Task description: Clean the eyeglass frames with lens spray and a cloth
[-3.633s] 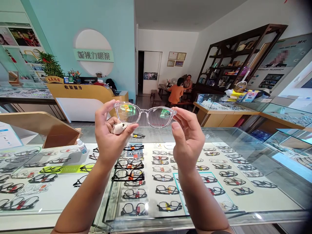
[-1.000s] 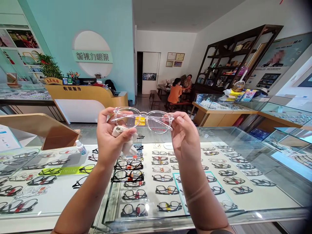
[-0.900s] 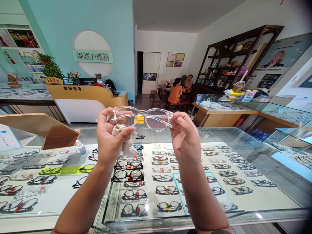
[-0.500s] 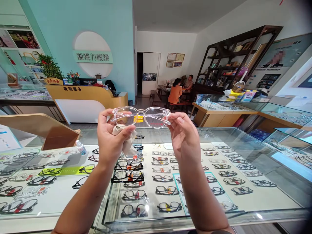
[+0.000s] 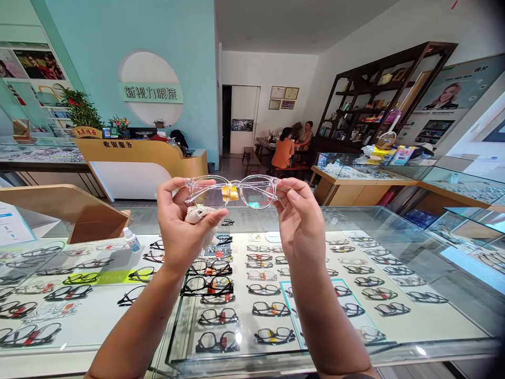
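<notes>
A pair of clear-framed glasses (image 5: 258,190) with a yellow tag behind one lens is held up above the glass display counter. My left hand (image 5: 179,218) is closed on its left end and also clasps a pale cloth (image 5: 197,213) under the lens. The right end is pinched between the fingers of my right hand (image 5: 302,216). Below, under the glass, rows of dark and clear frames (image 5: 270,309) lie on a white surface.
A small white bottle (image 5: 132,240) stands on the counter at left, near a brown wooden panel (image 5: 79,210). Beyond are a cash desk (image 5: 138,152), another glass case (image 5: 355,171), a dark shelf (image 5: 371,89) and two people (image 5: 284,150) seated at a table.
The clear glasses have tilted and shifted slightly right. My left thumb and the cloth have moved a little, with the cloth bunched closer to my left palm.
</notes>
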Available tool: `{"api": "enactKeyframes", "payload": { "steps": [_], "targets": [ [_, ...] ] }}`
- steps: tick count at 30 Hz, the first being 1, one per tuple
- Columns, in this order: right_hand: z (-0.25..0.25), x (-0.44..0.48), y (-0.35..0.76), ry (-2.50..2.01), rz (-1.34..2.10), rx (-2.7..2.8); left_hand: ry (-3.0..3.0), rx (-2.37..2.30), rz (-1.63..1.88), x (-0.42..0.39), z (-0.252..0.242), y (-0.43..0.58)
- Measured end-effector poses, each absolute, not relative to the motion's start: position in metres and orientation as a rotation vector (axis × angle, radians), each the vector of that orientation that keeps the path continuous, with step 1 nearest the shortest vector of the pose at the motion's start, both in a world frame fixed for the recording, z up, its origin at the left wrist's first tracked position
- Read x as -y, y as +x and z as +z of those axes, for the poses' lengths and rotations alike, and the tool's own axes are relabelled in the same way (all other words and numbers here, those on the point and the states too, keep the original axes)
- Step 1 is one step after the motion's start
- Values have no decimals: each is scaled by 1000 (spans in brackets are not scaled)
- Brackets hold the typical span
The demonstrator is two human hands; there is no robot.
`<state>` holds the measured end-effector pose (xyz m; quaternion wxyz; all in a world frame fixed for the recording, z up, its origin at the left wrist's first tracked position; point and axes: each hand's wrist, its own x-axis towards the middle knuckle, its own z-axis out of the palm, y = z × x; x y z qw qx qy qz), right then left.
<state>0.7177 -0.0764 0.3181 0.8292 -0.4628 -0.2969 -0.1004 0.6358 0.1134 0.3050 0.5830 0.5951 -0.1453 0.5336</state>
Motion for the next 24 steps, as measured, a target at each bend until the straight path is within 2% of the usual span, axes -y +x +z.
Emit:
{"api": "enactKeyframes", "payload": {
  "steps": [4, 10, 20, 24],
  "targets": [
    [320, 83, 724, -971, -130, 631, 1478, 330, 1075, -119, 310, 631],
    [324, 89, 726, -1292, 228, 870, 1692, 316, 705, -123, 323, 622],
    [321, 84, 723, -1245, 428, 920, 1722, 290, 651, -124, 322, 622],
    [318, 82, 725, -1263, 291, 926, 1708, 234, 731, -120, 321, 624]
  ]
}}
